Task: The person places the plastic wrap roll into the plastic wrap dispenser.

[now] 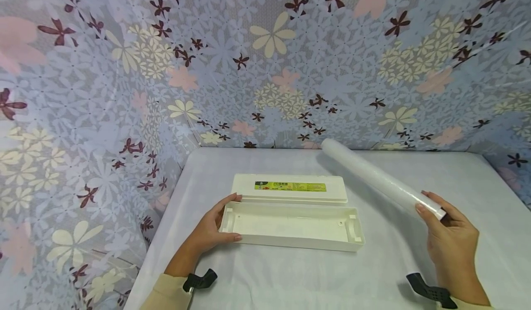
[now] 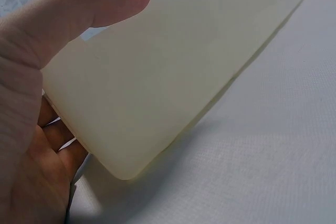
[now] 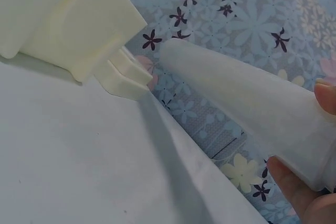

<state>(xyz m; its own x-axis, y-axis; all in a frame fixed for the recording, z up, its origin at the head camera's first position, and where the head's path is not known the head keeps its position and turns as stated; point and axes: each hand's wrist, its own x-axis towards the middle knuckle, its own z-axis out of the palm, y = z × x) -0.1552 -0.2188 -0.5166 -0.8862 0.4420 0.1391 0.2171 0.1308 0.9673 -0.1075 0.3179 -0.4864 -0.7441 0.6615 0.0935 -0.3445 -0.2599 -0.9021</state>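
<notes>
An open, long cream-white plastic box point(image 1: 299, 242), with a holder at each inner end, lies lengthwise before me. My left hand point(image 1: 209, 231) grips its left end, thumb on the near wall and fingers round the far corner. In the left wrist view the thumb lies along the box's smooth outer wall point(image 2: 173, 77). My right hand point(image 1: 454, 238) holds a roll of clear plastic wrap point(image 1: 373, 172) by its near end, between thumb and fingers. The roll slants up and away to the left. In the right wrist view its far end point(image 3: 181, 53) points toward the box and lid.
Just behind the box lies its matching lid point(image 1: 244, 184), with a yellow-green label point(image 1: 290, 186). A white cloth point(image 1: 298, 282) covers the table. Flower-patterned fabric point(image 1: 232, 84) hangs along the table's back edge and left side.
</notes>
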